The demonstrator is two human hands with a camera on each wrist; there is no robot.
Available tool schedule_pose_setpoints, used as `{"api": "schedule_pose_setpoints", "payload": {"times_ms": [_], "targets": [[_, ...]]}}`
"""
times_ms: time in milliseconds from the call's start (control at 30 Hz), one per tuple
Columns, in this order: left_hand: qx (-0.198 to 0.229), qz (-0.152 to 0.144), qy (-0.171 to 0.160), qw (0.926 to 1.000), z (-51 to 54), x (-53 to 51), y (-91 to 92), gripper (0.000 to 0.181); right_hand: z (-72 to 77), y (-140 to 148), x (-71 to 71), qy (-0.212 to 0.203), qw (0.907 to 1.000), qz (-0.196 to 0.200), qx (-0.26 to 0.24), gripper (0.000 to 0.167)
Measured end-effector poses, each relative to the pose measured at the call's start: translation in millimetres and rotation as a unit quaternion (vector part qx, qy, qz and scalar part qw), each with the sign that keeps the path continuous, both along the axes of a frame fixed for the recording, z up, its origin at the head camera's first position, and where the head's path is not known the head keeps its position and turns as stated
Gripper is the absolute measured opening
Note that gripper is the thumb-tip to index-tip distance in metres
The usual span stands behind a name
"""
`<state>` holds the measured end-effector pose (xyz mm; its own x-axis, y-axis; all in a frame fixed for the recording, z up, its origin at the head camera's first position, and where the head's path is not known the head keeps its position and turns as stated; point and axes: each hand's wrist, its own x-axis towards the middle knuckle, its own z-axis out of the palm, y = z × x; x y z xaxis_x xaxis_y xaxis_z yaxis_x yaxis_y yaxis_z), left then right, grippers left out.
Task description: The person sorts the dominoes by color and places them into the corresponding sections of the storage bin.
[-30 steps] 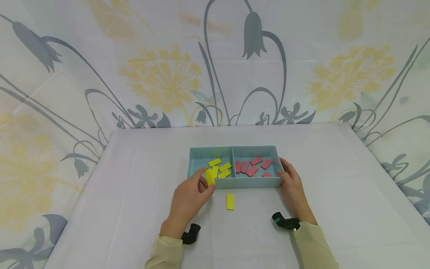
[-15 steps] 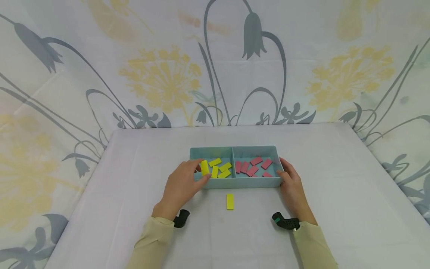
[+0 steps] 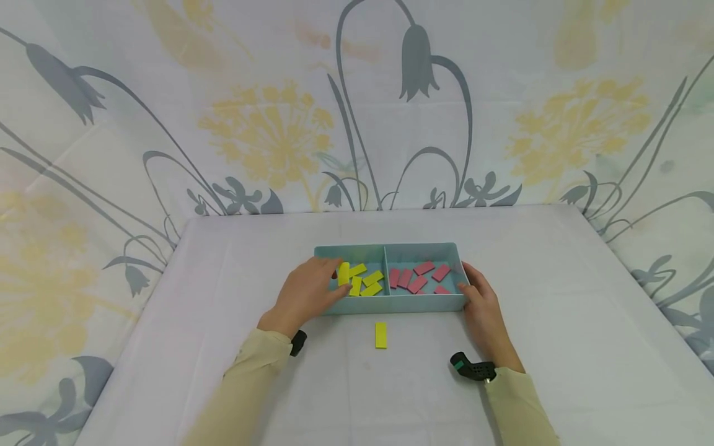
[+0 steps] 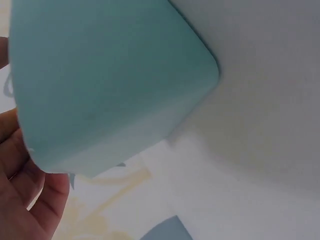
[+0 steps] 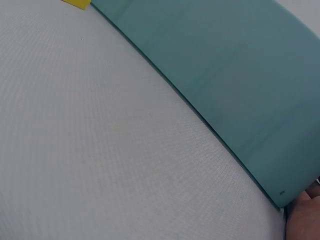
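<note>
A light teal two-compartment box point(image 3: 413, 304) sits on the table. My left hand point(image 3: 305, 291) is over its left compartment, pinching a yellow tile point(image 3: 343, 274) between thumb and fingers. Several other yellow tiles point(image 3: 372, 278) lie loosely below and beside it. My right hand point(image 3: 484, 313) grips the box's right end, thumb at the front corner. In the left wrist view, the left fingers point(image 4: 25, 170) reach past the box's outer wall point(image 4: 100, 85), which hides the held tile. Only part of the right hand point(image 5: 305, 217) shows at the box corner in the right wrist view.
Several pink tiles point(image 3: 417, 284) lie in the right compartment, past the divider point(image 3: 386, 272). One yellow tile point(image 3: 381, 335) lies on the white-covered table point(image 3: 413, 396) in front of the box. A flower-patterned cloth point(image 3: 368, 111) stands behind and at both sides.
The left hand has carried the yellow tile from the box's front edge, first leftward and away, then slightly right, into the left compartment. The right hand keeps its hold on the box.
</note>
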<state>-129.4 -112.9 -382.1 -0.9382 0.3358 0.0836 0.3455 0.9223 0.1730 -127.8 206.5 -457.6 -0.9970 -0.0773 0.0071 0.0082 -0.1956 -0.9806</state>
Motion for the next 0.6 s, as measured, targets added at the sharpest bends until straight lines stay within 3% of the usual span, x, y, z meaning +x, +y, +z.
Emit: {"api": "schedule_pose_setpoints", "payload": {"times_ms": [200, 300, 600], "targets": [[-0.054, -0.025, 0.051, 0.9969, -2.4, -8.6, -2.4, 0.05, 1.9, 0, 0.0, -0.008, 1.0, 0.0, -0.001, 0.049], [-0.067, -0.028, 0.052, 0.996, -5.0, -12.9, -3.8, 0.05, 3.2, -1, 0.4, -0.009, 0.9999, 0.0, -0.004, 0.048], [-0.043, -0.002, -0.044, 0.9981, -10.7, -27.5, -3.0, 0.051, -1.0, 1, -2.1, -0.006, 1.0, -0.004, 0.001, 0.05]]}}
